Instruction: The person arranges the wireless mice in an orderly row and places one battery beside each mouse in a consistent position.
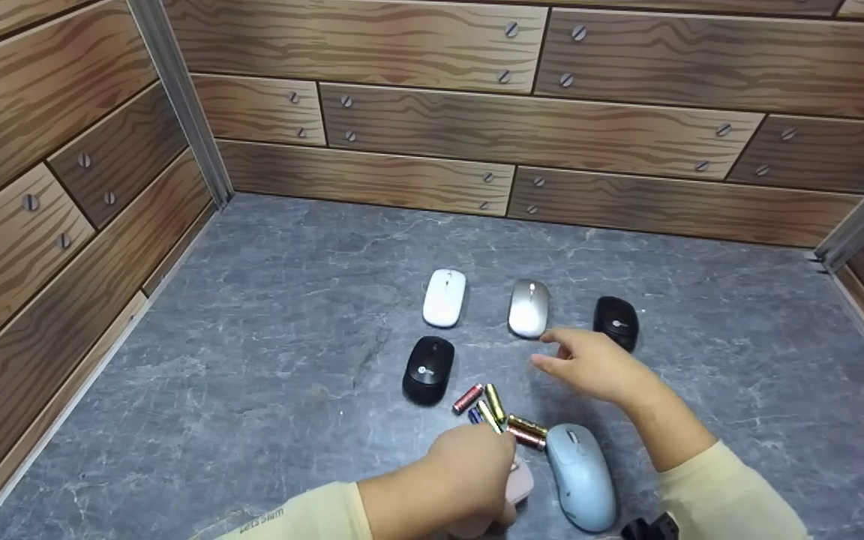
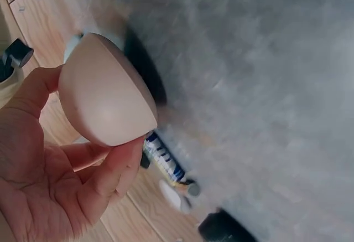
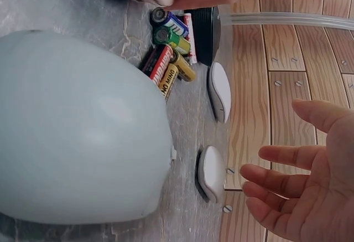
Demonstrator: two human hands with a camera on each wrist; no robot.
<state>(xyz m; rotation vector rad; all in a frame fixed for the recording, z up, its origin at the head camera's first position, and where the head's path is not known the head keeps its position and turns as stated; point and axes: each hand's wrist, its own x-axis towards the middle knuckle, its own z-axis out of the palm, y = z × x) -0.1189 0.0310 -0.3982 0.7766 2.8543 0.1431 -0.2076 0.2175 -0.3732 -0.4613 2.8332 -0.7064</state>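
Observation:
My left hand (image 1: 469,465) holds a pale pink computer mouse (image 2: 105,92) between thumb and fingers, and in the head view the hand hides much of it. Just beyond that hand lies a small heap of batteries (image 1: 493,403) in red, gold, green and blue. My right hand (image 1: 589,364) holds nothing; its fingers are spread and relaxed over the table, near a silver mouse (image 1: 529,308) and a black mouse (image 1: 616,322). A light blue mouse (image 1: 582,478) rests on the table between my forearms, beside the batteries.
A white mouse (image 1: 445,298) and another black mouse (image 1: 428,370) stand left of the silver one on the grey marbled table (image 1: 252,337). Wood-patterned walls (image 1: 402,112) enclose the table at the back and sides. A black strap piece (image 1: 649,527) shows by my right sleeve.

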